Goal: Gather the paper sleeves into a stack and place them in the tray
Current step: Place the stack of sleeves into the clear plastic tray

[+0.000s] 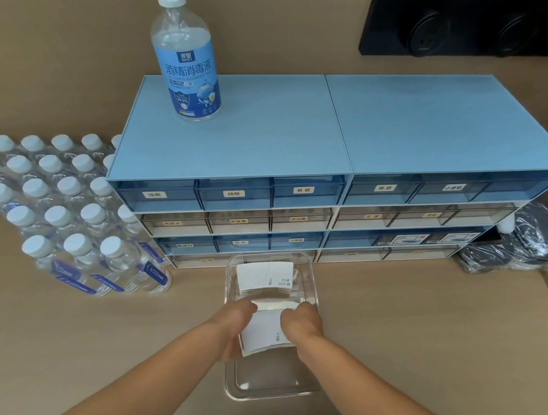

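Observation:
A clear plastic tray (270, 385) lies on the tan table in front of the drawer unit. One stack of white paper sleeves (265, 279) lies in the tray's far end. A second stack of white paper sleeves (262, 333) sits over the tray's middle, held from both sides. My left hand (235, 322) grips its left edge, and my right hand (302, 321) grips its right edge and top. The near end of the tray holds nothing.
A blue drawer unit (326, 138) with labelled drawers stands right behind the tray, with a disinfectant bottle (184, 52) on top. Several capped water bottles (59, 216) crowd the left. A plastic-wrapped dark bundle (519, 246) lies at right.

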### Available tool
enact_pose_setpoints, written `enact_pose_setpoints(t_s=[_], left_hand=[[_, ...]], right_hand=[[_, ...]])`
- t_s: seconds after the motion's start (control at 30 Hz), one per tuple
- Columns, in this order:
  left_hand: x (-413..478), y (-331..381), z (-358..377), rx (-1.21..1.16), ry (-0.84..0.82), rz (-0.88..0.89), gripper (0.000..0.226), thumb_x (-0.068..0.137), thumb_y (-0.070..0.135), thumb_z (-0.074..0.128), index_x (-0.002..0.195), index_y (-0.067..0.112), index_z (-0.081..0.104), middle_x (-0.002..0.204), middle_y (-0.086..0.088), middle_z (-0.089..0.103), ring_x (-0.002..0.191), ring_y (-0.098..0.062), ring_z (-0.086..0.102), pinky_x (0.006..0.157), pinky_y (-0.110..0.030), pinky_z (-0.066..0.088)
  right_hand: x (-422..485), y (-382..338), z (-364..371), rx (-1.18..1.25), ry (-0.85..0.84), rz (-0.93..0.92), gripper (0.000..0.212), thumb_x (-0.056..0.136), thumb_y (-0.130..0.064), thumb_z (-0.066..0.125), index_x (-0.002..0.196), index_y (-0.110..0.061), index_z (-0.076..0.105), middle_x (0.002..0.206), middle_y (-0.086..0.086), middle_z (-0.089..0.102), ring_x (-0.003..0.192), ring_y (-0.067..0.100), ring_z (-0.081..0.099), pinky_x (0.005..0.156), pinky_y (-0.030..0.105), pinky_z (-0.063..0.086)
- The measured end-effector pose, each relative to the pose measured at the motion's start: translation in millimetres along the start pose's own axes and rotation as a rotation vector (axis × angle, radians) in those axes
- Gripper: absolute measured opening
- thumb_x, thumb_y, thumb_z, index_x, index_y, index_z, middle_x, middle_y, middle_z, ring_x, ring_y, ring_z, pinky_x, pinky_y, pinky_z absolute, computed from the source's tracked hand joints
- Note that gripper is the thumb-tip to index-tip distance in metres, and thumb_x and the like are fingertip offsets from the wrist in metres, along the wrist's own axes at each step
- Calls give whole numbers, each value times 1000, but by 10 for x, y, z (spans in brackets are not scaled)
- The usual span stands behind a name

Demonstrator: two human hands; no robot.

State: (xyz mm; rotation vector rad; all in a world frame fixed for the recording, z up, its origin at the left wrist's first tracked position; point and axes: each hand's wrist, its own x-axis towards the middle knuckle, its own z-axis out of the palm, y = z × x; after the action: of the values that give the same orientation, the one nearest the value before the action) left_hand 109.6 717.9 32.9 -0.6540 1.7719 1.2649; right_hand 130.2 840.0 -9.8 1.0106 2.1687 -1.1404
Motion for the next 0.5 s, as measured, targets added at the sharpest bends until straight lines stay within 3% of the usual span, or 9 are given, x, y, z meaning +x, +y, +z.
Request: enact_pose_setpoints(t_s=[0.07, 0.13, 0.2, 0.27, 0.4, 0.5], left_hand=[[-118, 87, -101, 144, 29, 50, 10, 101, 17, 46, 106, 9, 49, 58, -4, 48, 29, -11, 46, 35, -14, 33], [-93, 99, -171, 369, 78, 159, 22, 96, 16, 55, 117, 8, 51, 78, -6, 52, 59, -15, 51, 52, -21, 39], [-140, 95, -208, 835, 165, 271, 34, 89, 19, 63, 121, 9, 53, 106, -8, 57, 91, -21, 57, 74, -31, 52], [-67, -14, -135, 1067, 182, 405, 45, 84, 22, 68, 124, 10, 54, 121, -12, 59, 108, -26, 59, 87, -32, 53], [234, -249, 173, 1406, 195, 513, 59, 80, 20, 75, 129, 4, 46, 129, -15, 55, 121, -31, 54, 98, -37, 47], [405, -312, 216, 1511, 235, 522, 54, 79, 13, 73, 126, 2, 48, 125, -15, 58, 119, -31, 56, 100, -39, 45]], right_hand=[[-2, 5, -32, -34, -17, -50, 36, 93, -13, 46, 125, 0, 54, 129, 15, 59, 117, 32, 58, 91, 31, 49], [-5, 13, -88, -107, -41, -169, 37, 85, -11, 52, 121, -6, 57, 123, 11, 63, 111, 28, 62, 86, 28, 52], [17, 32, -156, -275, -96, -355, 40, 77, -5, 56, 117, -11, 62, 117, 8, 67, 106, 26, 64, 82, 25, 53], [33, 36, -190, -491, -157, -527, 45, 75, -1, 61, 119, -11, 61, 119, 10, 65, 110, 27, 62, 86, 27, 51], [42, 47, -133, -889, -171, -720, 61, 74, 5, 69, 130, -5, 48, 134, 12, 47, 125, 29, 49, 99, 37, 46], [72, 87, -44, -984, -128, -752, 66, 72, 4, 74, 132, -3, 45, 139, 14, 44, 131, 29, 44, 103, 39, 45]])
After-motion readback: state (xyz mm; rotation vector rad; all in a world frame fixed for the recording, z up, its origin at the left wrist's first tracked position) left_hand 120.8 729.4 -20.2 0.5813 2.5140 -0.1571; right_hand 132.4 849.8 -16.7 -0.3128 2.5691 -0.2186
